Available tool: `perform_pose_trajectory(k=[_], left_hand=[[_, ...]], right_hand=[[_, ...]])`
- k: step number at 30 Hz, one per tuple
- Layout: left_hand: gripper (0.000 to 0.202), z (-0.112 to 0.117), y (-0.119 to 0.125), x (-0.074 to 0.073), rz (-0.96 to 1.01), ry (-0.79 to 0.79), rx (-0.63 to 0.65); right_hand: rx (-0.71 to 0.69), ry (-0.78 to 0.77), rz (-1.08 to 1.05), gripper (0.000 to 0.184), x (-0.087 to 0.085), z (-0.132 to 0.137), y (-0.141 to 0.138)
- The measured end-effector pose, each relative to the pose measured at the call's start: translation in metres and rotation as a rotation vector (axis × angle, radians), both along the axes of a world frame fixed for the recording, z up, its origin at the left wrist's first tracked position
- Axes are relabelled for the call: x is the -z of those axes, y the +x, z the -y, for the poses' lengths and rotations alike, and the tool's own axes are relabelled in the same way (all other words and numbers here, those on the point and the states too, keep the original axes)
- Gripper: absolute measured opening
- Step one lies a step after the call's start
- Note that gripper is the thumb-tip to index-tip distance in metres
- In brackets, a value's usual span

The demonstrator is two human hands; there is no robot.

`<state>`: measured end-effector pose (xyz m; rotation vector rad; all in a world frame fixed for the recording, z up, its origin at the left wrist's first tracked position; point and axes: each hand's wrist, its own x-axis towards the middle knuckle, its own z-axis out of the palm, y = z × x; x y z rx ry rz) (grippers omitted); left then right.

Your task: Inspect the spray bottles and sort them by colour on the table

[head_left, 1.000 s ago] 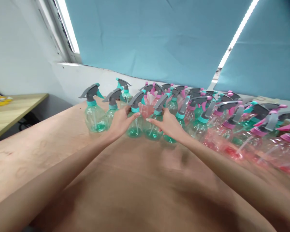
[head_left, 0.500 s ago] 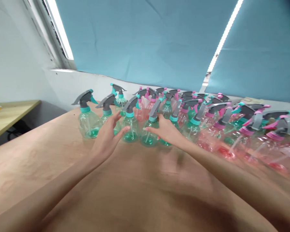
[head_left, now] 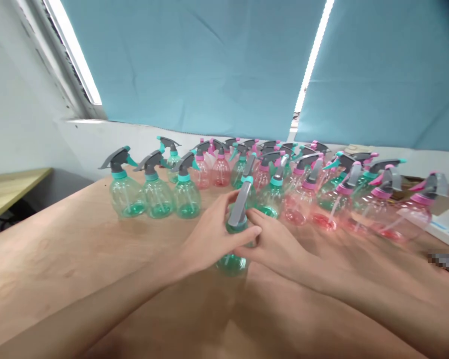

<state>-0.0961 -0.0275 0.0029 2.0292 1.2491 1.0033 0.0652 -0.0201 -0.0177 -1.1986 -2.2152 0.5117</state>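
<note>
A clear green spray bottle stands upright on the wooden table, nearer to me than the rows behind it. Its grey trigger points toward me. My left hand curves around the neck and upper body from the left, thumb across the front. From the right, my right hand closes on the same bottle, its fingers partly hidden behind my left thumb. Three green spray bottles stand in a row to the left of my hands. Another green spray bottle is just behind my right hand.
Several pink spray bottles and more green ones crowd the back and right of the table. A white object with blue stripes lies at the right edge. Behind are a blue blind and, at left, another table.
My right hand has drawn a green spray bottle out of the row toward me. My left hand has moved right, from beside the left bottles, onto that bottle. The view has turned slightly right.
</note>
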Motion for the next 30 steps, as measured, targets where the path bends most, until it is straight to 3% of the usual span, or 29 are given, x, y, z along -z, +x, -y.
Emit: perform_pose_trajectory(k=[4,9,12,17,21,30], left_hand=[[0.047,-0.002,0.036,0.000,0.096,0.043,0.080],[0.031,-0.011,0.067,0.009,0.212,0.039,0.140],[0.024,-0.015,0.077,0.012,0.204,0.079,0.136],[0.023,-0.018,0.081,0.013,0.165,0.114,0.079],[0.022,-0.023,0.078,0.012,0.153,0.120,0.067],[0.022,-0.034,0.076,0.003,0.077,0.030,-0.005]], right_hand=[[-0.022,0.029,-0.051,0.036,0.004,0.012,0.021],[0.058,0.133,0.013,0.047,0.008,0.013,0.046],[-0.017,0.225,0.024,0.052,0.019,0.007,0.067],[-0.137,0.169,0.145,0.063,0.054,-0.012,0.117],[-0.136,0.053,0.188,0.062,0.078,-0.024,0.145],[-0.172,-0.056,0.206,0.081,0.087,-0.029,0.149]])
